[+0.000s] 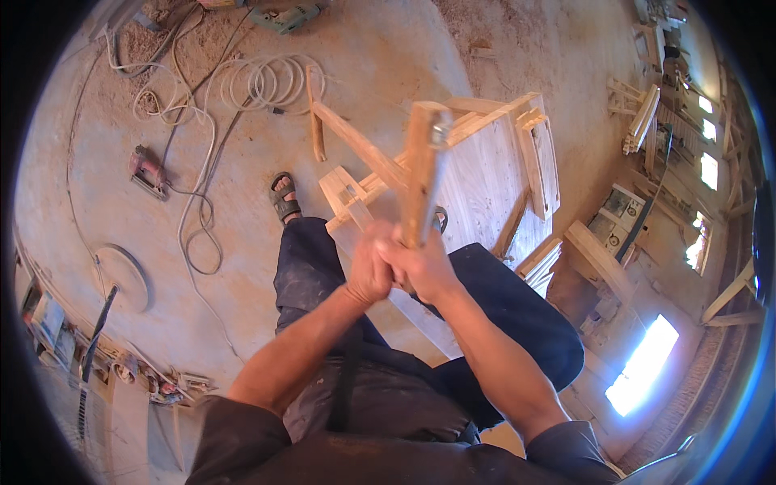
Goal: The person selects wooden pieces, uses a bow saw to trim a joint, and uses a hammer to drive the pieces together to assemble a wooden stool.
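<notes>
Above the panel [485,178]: our left hand [372,263] and right hand [424,265] hold the bar [422,178].
Fingers [394,252]: wrapped tight round its near end.
Feet [284,196]: we should keep them clear.

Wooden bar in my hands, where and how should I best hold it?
I'd grip the wooden bar by its lower part, coming in from both sides, as the left hand and right hand wrap it now. It is long and looks narrower there, while its upper end looks broader and bears a shiny patch.
</notes>
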{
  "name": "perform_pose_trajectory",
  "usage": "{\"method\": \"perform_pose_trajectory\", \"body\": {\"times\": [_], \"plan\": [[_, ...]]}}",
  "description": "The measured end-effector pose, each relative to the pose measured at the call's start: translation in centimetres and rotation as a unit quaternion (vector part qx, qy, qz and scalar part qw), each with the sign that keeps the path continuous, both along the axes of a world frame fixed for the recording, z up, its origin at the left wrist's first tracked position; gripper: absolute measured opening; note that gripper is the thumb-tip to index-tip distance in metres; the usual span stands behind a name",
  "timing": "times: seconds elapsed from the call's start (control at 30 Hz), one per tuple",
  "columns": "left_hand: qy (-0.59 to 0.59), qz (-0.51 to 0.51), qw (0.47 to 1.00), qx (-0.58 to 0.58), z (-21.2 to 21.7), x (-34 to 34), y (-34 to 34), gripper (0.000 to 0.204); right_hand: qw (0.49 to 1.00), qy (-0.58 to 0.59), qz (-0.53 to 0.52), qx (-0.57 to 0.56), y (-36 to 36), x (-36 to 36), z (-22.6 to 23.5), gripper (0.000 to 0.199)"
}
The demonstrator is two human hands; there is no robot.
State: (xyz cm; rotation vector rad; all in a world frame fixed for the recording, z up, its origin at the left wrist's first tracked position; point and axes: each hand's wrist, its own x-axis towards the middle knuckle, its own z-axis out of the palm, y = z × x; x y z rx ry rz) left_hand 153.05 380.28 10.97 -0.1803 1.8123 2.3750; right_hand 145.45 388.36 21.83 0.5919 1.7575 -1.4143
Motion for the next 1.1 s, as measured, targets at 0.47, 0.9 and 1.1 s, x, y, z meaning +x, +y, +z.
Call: {"method": "perform_pose_trajectory", "body": {"times": [0.47,0.9,1.1], "plan": [[-0.011,-0.021,1.0,0.013,-1.0,0.1,0.4,0.038,0.998,-0.012,-0.058,-0.002,0.1,0.1,-0.6,0.03],[-0.065,-0.051,0.996,0.036,-4.2,0.1,0.3,0.034,0.994,-0.002,-0.104,-0.024,-0.2,-0.5,-4.2,0.03],[0.077,-0.032,0.996,0.0,9.1,0.1,1.2,0.04,0.992,-0.061,-0.108,-0.003,2.4,1.9,8.6,0.027]]}}
